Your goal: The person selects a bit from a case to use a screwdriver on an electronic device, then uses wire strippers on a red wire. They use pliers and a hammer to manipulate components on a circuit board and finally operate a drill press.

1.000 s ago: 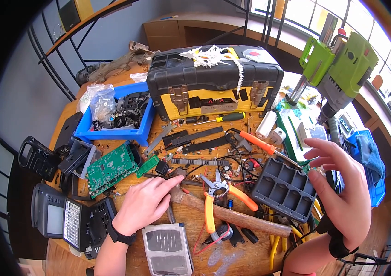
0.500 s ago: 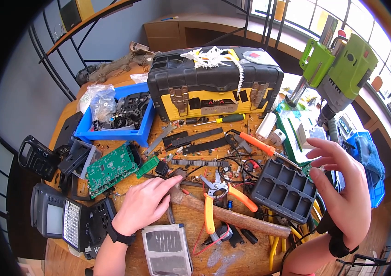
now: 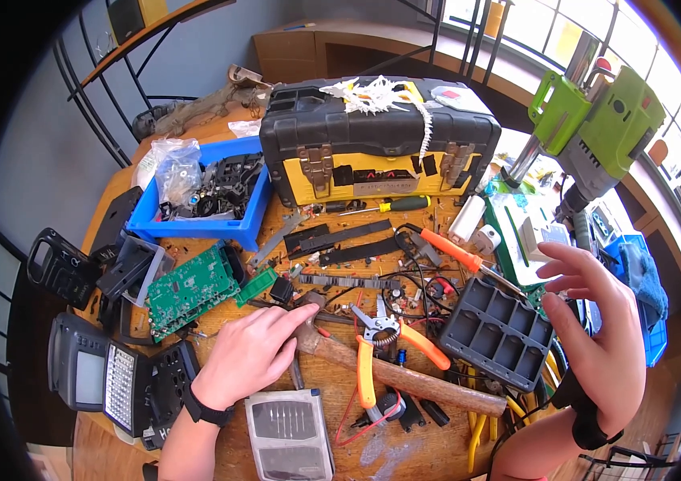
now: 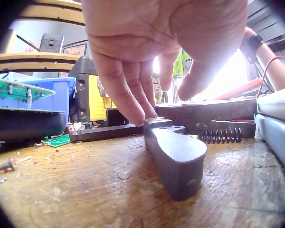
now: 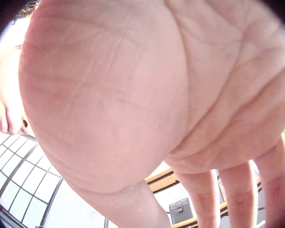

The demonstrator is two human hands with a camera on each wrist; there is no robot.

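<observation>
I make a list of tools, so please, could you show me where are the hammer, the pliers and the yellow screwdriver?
Hammer (image 3: 452,390): head view, on its wooden handle.
Pliers (image 3: 365,375): head view, on the left orange handle.
Yellow screwdriver (image 3: 409,204): head view, on its handle.

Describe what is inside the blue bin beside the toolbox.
The blue bin holds a clear plastic bag and a jumble of black parts. Whatever lies beneath them, including the bin's floor, is covered.

head: above workbench (image 3: 435,457), forward-down | left wrist: low, across same workbench | right wrist: close to palm (image 5: 142,90)
</observation>
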